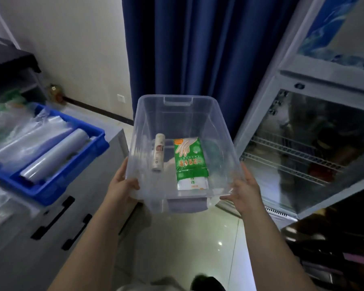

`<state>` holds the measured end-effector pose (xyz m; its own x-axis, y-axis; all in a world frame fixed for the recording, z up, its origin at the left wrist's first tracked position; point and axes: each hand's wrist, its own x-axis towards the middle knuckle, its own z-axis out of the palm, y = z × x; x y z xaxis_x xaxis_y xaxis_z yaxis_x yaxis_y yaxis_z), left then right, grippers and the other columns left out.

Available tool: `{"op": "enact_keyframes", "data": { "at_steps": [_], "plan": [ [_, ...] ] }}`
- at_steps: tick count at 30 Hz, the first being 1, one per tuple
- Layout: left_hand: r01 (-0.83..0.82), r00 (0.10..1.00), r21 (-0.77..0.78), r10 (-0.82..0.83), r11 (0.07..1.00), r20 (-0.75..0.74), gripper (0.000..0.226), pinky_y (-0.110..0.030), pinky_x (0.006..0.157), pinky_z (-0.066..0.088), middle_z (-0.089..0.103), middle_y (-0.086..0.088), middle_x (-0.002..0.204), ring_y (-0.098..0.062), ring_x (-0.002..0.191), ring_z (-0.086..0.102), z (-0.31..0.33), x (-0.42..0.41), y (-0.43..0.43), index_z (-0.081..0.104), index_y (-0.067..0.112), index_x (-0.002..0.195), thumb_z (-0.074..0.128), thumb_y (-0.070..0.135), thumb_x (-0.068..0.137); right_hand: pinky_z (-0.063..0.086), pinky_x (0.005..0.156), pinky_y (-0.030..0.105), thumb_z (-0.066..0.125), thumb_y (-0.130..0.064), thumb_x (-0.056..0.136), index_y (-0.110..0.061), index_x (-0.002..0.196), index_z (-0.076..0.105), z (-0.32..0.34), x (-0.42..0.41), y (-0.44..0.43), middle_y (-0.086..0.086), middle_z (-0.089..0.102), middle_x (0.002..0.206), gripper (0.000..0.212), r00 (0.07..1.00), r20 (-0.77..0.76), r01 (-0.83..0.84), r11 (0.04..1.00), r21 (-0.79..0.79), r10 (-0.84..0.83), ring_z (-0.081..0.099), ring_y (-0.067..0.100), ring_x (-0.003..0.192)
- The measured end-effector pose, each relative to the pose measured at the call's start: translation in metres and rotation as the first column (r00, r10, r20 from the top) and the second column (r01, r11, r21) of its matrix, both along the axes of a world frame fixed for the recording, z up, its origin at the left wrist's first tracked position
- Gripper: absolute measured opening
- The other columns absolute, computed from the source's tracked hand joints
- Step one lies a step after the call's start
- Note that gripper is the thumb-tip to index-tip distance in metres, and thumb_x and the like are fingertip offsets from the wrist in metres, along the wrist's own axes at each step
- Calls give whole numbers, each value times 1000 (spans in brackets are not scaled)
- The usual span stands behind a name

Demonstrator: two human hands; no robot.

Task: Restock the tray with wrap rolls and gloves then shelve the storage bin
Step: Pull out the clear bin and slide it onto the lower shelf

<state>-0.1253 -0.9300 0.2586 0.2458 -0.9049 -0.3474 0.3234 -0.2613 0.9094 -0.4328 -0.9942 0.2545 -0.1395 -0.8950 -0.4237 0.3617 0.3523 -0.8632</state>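
I hold a clear plastic storage bin [210, 114] in the air in front of me, above the floor. My left hand [122, 185] grips its near left corner and my right hand [243, 191] grips its near right corner. Inside the bin lie a small white wrap roll [158, 152] and a green and white pack of gloves [190, 162], side by side. A blue tray [72, 179] stands on the grey cabinet at the left and holds several clear wrap rolls [53, 156].
The grey cabinet [40, 227] with black handles is at my left. A glass-door fridge [303, 143] with wire shelves stands at the right. A dark blue curtain [198, 49] hangs straight ahead. Shiny tiled floor [187, 244] lies below the bin.
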Motion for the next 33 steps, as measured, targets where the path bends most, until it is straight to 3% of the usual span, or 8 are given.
{"op": "enact_keyframes", "data": {
  "at_steps": [5,9,12,15,21,24,27,33],
  "plan": [
    [-74,997,-33,73,997,-20,72,-65,78,53,51,-9,135,-42,110,58,-16,17,-115,45,44,136,48,-7,84,54,48,37,53,2,92,-32,138,46,0,28,-141,2,65,117,58,999,6,-54,998,-37,54,67,19,64],
    [-264,961,10,264,965,-80,75,-55,66,59,58,-4,125,-34,98,66,-25,27,-202,44,45,136,51,-8,84,53,44,31,56,-3,92,-37,135,48,4,51,-267,-1,63,91,56,975,-46,-219,975,-21,218,61,7,48],
    [-385,916,59,389,921,-98,88,-40,54,58,59,4,116,-26,90,66,-19,41,-256,38,51,137,49,-13,78,59,57,48,58,-2,90,-37,134,49,13,77,-356,-1,64,101,58,941,-39,-337,941,-13,337,67,11,62],
    [-478,872,78,483,875,-76,83,-43,57,59,53,-2,122,-30,96,64,-13,65,-300,38,50,137,53,-8,81,58,63,54,55,0,90,-38,136,47,18,118,-433,0,61,116,60,893,-88,-444,896,-10,442,65,16,71],
    [-633,773,59,634,772,3,90,-53,59,57,52,-7,131,-34,101,58,-1,144,-383,37,49,138,44,-12,73,55,47,36,49,2,91,-38,138,44,19,228,-553,0,53,97,62,779,-117,-623,782,-23,616,59,9,56],
    [-706,708,45,705,707,29,82,-62,65,55,55,-6,126,-35,99,58,-3,198,-419,42,51,134,48,-7,77,53,45,34,47,2,92,-38,139,42,22,297,-601,-1,52,92,62,718,-122,-694,717,-60,685,58,14,69],
    [-743,668,28,744,668,-8,78,-53,57,57,59,0,117,-30,88,62,3,255,-452,43,50,135,58,1,75,52,44,34,50,-3,94,-37,139,42,32,370,-643,-2,54,92,57,684,-138,-728,680,-80,716,59,18,77],
    [-805,592,31,805,593,-34,78,-44,47,56,58,-5,105,-26,85,58,20,366,-512,37,50,138,53,-1,82,48,57,43,52,-6,93,-39,136,45,51,511,-717,-10,63,66,54,638,-159,-770,630,-102,753,60,4,48]
  ]
}}
